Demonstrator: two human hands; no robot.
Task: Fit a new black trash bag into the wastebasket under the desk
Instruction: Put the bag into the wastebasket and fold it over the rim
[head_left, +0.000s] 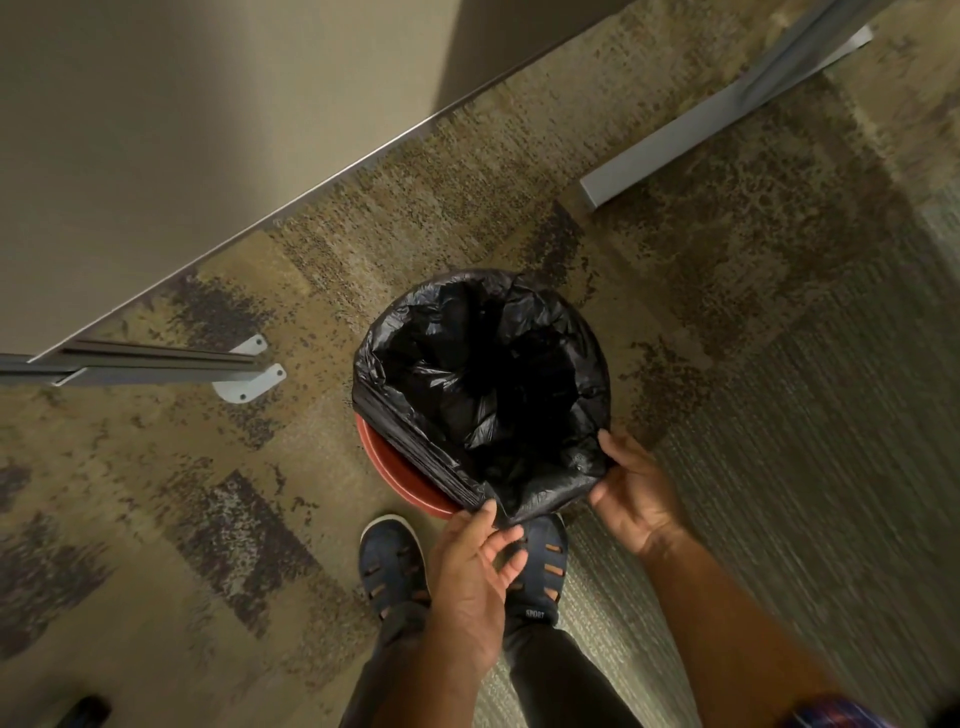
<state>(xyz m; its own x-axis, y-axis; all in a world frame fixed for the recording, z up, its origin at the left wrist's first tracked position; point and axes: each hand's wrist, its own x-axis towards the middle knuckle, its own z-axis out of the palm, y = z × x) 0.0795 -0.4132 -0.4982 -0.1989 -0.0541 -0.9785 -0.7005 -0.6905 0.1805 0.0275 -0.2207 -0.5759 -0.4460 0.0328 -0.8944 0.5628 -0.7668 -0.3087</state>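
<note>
A round red wastebasket (387, 465) stands on the carpet in front of my feet. A black trash bag (467, 374) lies open inside it, its mouth folded over the far and right rim; the near-left rim shows bare red. My left hand (475, 571) pinches the bag's near edge between thumb and fingers. My right hand (636, 493) grips the bag's edge at the near right, fingers tucked under the plastic. The bag's edge is stretched taut between both hands.
A beige desk panel (156, 130) with a metal edge runs diagonally at the upper left, its grey foot bracket (249, 379) left of the basket. A grey desk leg base (727, 114) lies at the upper right. My two dark sandals (392, 561) stand just behind the basket.
</note>
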